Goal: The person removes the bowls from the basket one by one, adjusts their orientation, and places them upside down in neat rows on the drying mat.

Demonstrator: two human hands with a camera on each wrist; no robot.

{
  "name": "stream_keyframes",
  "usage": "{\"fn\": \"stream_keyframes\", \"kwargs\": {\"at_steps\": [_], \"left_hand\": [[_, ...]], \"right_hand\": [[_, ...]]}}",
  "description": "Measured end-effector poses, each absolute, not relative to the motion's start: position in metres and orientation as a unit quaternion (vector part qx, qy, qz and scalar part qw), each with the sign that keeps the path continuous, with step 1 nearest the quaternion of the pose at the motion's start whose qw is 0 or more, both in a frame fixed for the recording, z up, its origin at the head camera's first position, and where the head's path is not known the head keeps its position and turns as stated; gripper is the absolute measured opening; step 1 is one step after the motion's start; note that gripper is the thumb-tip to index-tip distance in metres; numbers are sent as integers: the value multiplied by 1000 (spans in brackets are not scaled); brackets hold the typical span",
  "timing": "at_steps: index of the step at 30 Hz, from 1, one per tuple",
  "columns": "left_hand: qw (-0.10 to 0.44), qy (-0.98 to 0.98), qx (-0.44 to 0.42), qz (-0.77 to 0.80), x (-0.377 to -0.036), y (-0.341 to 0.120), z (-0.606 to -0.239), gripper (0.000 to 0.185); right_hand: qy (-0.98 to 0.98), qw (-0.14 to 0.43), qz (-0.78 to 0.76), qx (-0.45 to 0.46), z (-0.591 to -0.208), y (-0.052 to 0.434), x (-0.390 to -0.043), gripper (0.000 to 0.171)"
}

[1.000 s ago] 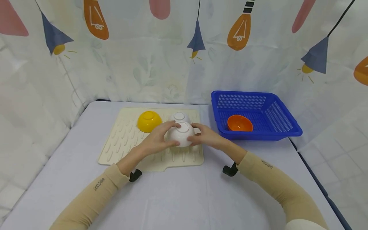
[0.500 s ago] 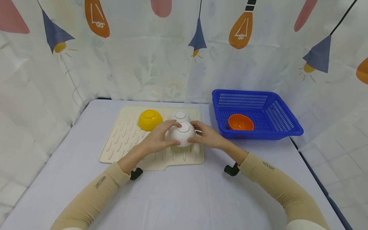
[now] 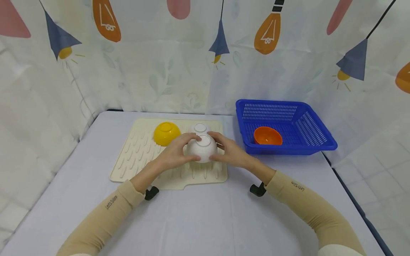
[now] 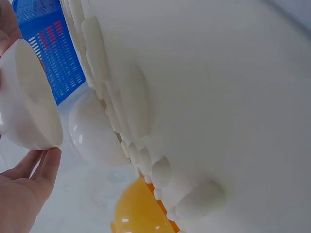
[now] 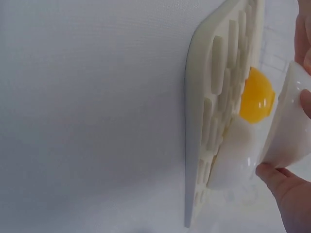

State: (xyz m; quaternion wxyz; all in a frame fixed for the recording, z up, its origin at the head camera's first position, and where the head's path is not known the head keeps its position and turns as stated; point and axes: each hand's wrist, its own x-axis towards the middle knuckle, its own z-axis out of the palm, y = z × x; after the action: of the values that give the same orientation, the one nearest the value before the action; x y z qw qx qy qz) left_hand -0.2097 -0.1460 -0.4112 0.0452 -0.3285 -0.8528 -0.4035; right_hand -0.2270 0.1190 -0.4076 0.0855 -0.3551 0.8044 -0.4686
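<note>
1. Both hands held one upside-down white bowl [image 3: 201, 148] over the near right part of the cream drying mat [image 3: 134, 160], which lay on the counter [image 3: 198, 220].
2. The left hand [image 3: 174, 154] curled round the bowl's left side, with fingertips reaching onto its base ring; the right hand [image 3: 229, 151] curled round the right side in the same way. Neither hand was spread flat.
3. The bowl sat squarely between the two hands, so neither was nearer; both forearms ran toward it from the near edge of the counter.
4. In the left wrist view the bowl [image 4: 26, 97] was tilted, its rim off the mat, and fingers [image 4: 41, 167] lay under its edge. In the right wrist view the bowl [image 5: 286, 126] likewise stood clear of the mat's ridges.
5. A second white bowl [image 3: 199, 128] rested upside down just behind the held one, and a yellow bowl [image 3: 166, 133], also upside down, lay to its left on the mat.
6. A blue basket [image 3: 317, 142] stood to the right of the mat, closer to the right hand, with an orange bowl [image 3: 267, 136] inside it.
</note>
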Motion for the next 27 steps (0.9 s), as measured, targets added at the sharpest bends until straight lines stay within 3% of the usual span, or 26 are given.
{"fn": "stream_keyframes", "kwargs": {"at_steps": [7, 27], "left_hand": [[30, -862, -308, -401, -206, -150, -411, 58], [-14, -860, -293, -417, -207, -188, -407, 56]], "right_hand": [[809, 65, -450, -372, -408, 115, -225, 64], [831, 61, -415, -365, -408, 78, -231, 63]]}}
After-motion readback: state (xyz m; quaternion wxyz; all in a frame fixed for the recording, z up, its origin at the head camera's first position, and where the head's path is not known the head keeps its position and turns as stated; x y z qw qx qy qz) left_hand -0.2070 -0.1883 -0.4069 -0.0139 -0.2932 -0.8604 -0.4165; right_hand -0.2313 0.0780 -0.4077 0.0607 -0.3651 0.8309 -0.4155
